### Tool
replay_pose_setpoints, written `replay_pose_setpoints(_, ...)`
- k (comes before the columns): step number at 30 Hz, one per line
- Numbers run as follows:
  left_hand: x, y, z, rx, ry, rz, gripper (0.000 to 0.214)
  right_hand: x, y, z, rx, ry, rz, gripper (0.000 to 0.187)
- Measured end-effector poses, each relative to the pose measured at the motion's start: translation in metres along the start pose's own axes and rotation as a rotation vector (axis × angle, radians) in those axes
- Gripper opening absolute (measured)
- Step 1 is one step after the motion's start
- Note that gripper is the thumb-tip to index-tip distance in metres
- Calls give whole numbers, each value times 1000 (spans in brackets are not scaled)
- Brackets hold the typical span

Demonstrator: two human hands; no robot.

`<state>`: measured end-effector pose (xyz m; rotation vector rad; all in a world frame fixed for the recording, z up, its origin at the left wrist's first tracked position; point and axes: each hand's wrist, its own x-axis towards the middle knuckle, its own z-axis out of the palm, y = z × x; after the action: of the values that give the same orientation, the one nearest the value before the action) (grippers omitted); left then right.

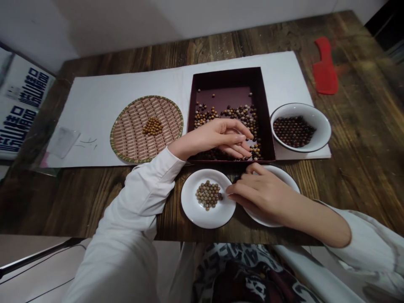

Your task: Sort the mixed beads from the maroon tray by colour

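My left hand (225,138) hovers over the near part of a dark maroon box (267,126), fingers stretched out and slightly apart. Mixed beads (243,112) in brown, yellow and grey lie beneath and beyond it in the box. At the right rim of a small white plate (191,210), my right hand (260,191) has its fingertips pinched together; whatever they may hold is hidden. Greyish-brown beads (208,194) sit clustered on that plate, one darker bead close to my fingertips. Under my right hand is a second white dish (288,179), mostly covered.
Left of the box, a round woven tray (126,126) bears a heap of yellow-brown beads (153,126). To the right, a white bowl (323,130) holds dark brown beads (293,131). A red comb-like piece (325,69) lies on the wooden table (353,139). A clear plastic bag (63,141) rests at left.
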<state>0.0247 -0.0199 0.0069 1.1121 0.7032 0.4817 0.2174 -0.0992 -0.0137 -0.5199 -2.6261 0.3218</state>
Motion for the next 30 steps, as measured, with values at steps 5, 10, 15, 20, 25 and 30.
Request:
replay_pose_setpoints(5,-1,2,0,36,10,-14,21,0,0,0,-6,-16,-6,27)
replay_pose_setpoints(10,-1,3,0,121,0,10,28,-1,0,1,-5,-22,-16,27)
replay_pose_setpoints(15,-3,6,1,245,18,5,45,-2,1,2,-11,-31,-12,26)
replay_pose_setpoints(20,-3,4,0,296,38,51,44,-3,1,3,-18,-33,-19,24)
replay_pose_setpoints(25,-3,4,-3,290,-32,50,30,-4,1,4,-23,-48,-17,21)
replay_pose_setpoints(30,-7,8,-5,199,-188,-18,18,-6,1,4,-28,-41,-15,21)
